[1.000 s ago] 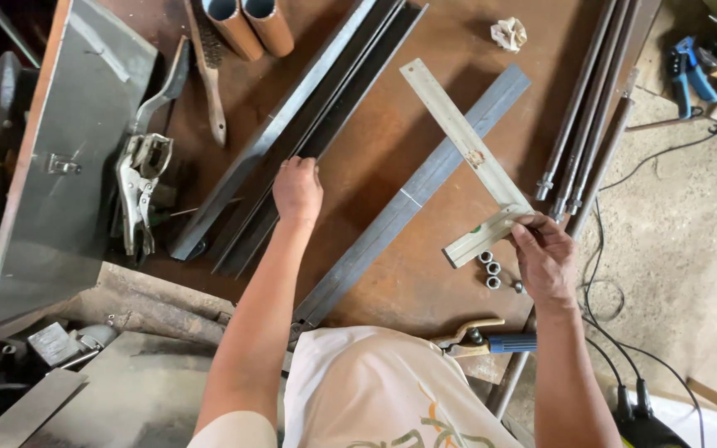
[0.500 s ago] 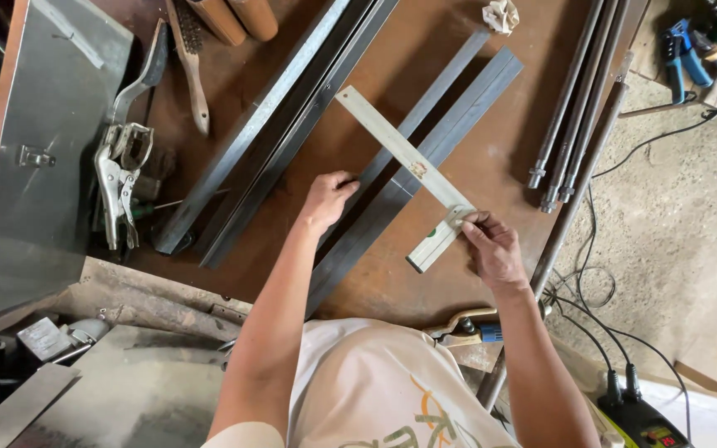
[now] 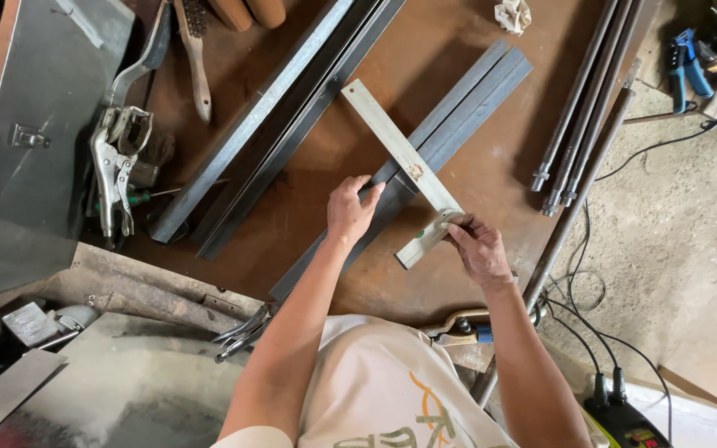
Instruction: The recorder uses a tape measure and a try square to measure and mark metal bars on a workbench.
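Two bare hands at work on a rusty steel workbench (image 3: pixel 309 207). Left hand (image 3: pixel 350 209) laid on a pair of flat steel bars (image 3: pixel 450 124) running diagonally from near edge toward far right corner, fingers curled over their edge. Right hand (image 3: pixel 476 247) pinching the stock of a try square (image 3: pixel 408 170), blade crossing the bars, stock just beside the right edge. Angle-iron lengths (image 3: pixel 275 124) alongside, left of the bars, bare rusty top between them. Locking pliers (image 3: pixel 118 158) and wire brush (image 3: pixel 195 58) near the left edge, beside a closed grey metal box (image 3: pixel 35 124), contents hidden. Threaded rods (image 3: pixel 578 108) along the right edge, cables (image 3: pixel 582 290) on the concrete floor beyond.
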